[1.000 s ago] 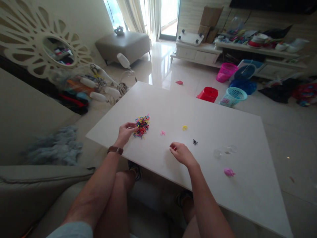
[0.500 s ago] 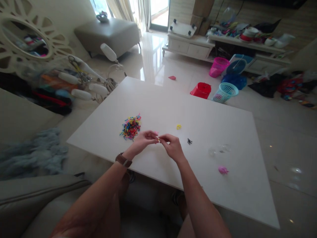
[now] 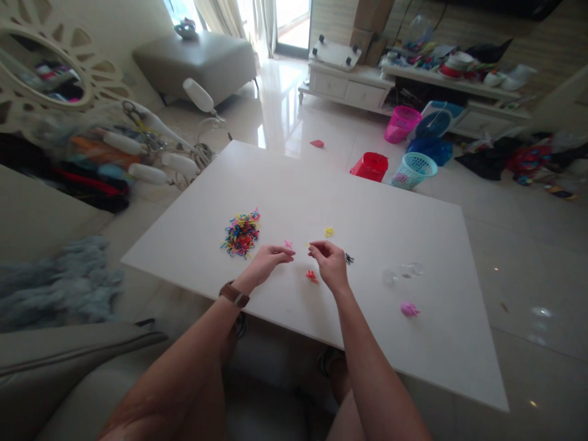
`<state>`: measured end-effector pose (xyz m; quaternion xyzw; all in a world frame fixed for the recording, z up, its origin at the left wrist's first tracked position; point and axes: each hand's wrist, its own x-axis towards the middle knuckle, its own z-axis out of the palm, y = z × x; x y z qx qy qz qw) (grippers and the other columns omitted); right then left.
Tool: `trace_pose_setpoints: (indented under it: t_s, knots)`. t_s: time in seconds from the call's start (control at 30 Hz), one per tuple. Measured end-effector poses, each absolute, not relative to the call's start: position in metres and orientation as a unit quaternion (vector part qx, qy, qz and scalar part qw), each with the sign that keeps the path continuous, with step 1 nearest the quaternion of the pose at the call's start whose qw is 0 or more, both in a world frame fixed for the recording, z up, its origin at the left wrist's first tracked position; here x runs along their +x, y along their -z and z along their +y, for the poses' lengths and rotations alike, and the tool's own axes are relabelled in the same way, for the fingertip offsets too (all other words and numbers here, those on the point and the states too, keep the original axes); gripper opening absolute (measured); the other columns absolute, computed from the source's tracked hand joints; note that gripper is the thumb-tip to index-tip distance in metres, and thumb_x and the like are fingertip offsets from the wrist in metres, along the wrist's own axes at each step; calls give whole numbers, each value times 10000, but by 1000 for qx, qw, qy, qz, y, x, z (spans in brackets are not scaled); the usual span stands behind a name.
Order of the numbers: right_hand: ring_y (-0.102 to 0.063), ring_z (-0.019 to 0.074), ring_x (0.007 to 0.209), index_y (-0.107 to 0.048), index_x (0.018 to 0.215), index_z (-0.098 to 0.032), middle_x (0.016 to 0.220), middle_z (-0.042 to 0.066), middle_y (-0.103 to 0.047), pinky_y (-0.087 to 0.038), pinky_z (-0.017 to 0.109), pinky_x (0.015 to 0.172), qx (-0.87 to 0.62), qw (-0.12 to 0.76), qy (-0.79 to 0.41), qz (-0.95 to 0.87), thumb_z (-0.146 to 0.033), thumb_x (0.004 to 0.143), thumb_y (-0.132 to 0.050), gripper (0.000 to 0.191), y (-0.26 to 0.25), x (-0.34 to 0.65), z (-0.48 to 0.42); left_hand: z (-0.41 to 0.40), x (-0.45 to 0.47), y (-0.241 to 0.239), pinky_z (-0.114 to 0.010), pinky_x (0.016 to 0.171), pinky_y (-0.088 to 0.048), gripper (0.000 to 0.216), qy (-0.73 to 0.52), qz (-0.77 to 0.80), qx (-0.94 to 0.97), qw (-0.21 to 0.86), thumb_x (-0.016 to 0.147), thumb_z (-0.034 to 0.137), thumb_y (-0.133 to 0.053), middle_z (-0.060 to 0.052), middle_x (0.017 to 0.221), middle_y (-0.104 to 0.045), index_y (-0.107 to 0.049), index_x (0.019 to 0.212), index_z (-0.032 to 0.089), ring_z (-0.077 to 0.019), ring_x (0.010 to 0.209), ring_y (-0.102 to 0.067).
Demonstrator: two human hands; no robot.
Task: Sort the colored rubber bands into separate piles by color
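Note:
A heap of small multicoloured elastic bands [image 3: 241,233] lies on the white table [image 3: 376,208]. My left hand [image 3: 269,263], with a brown watch strap at the wrist, hovers just right of the heap, its fingers pinched together. My right hand [image 3: 329,263] is a short way to its right, fingers also pinched on something too small to name. Small sorted clusters lie around the hands: a red one [image 3: 312,277] below my right hand, a pink one [image 3: 288,244], a yellow one [image 3: 329,232] and a black one [image 3: 349,259].
A clear plastic container [image 3: 404,272] and a pink lump [image 3: 408,309] lie on the table's right side. On the floor beyond stand a red bucket [image 3: 370,166], a teal basket [image 3: 413,170] and a pink basket [image 3: 401,123]. A grey sofa [image 3: 68,361] is at my left.
My left hand left the heap and met my right hand at mid-table. The hands have now drawn slightly apart, and a red cluster shows on the table under my right hand.

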<state>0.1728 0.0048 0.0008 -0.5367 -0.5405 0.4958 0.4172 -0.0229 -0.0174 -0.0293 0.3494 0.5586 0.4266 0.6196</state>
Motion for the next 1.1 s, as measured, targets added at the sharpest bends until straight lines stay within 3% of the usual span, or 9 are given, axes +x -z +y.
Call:
trace_pose_setpoints:
  t_s: [0.33, 0.63, 0.8, 1.1]
  knots:
    - [-737, 192, 791, -773, 911, -183, 864, 57, -785, -579, 307, 777, -514, 369, -479, -608, -294, 845, -676, 161, 5, 179, 4, -14, 3, 25, -374, 927, -544, 315, -434, 523, 364, 637, 711, 444, -833, -123, 887, -782, -813, 821, 150, -225, 887, -697]
    - [-697, 169, 721, -755, 988, -206, 802, 21, -758, -549, 296, 754, -583, 334, -407, -619, -293, 826, -675, 200, -3, 195, 5, 13, 11, 44, -361, 866, -550, 354, -428, 562, 378, 599, 673, 467, -853, -122, 871, -778, -799, 804, 143, -223, 852, -702]
    - [-681, 171, 714, -715, 812, -217, 797, 19, -755, -522, 290, 730, -613, 316, -379, -617, -310, 847, -613, 143, -3, 212, 12, 70, 44, 61, -340, 762, -532, 254, -359, 656, 476, 463, 783, 373, -756, -129, 838, -786, -812, 838, 132, -241, 816, -720]
    - [-678, 169, 708, -691, 761, -220, 764, 17, -747, -503, 271, 716, -615, 302, -375, -624, -285, 853, -590, 151, -9, 216, 14, 119, 85, 79, -333, 867, -498, 125, -326, 682, 529, 387, 775, 193, -701, -82, 801, -774, -814, 758, 143, -242, 890, -705]
